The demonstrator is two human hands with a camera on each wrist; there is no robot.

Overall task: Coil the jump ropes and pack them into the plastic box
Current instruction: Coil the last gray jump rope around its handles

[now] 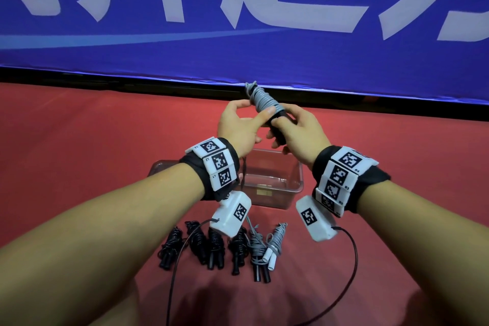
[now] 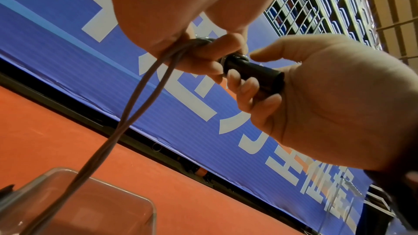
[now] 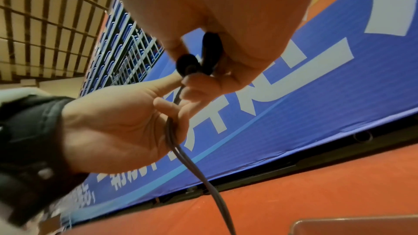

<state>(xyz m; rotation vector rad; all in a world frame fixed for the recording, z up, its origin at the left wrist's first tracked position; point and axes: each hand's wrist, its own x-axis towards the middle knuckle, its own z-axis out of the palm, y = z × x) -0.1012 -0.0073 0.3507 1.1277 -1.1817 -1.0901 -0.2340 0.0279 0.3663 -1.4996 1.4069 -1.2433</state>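
Red sports floor beneath a blue banner (image 1: 238, 8): a grey jump rope (image 1: 260, 99) mid-coil above the plastic box (image 1: 275, 190).
Right hand (image 1: 299, 130) grips the paired black handles so the left hand (image 1: 239, 124), pinching the cord, can wind it; a loose length hangs toward the box, which looks empty. Coiled ropes (image 1: 219, 246) wait nearby.
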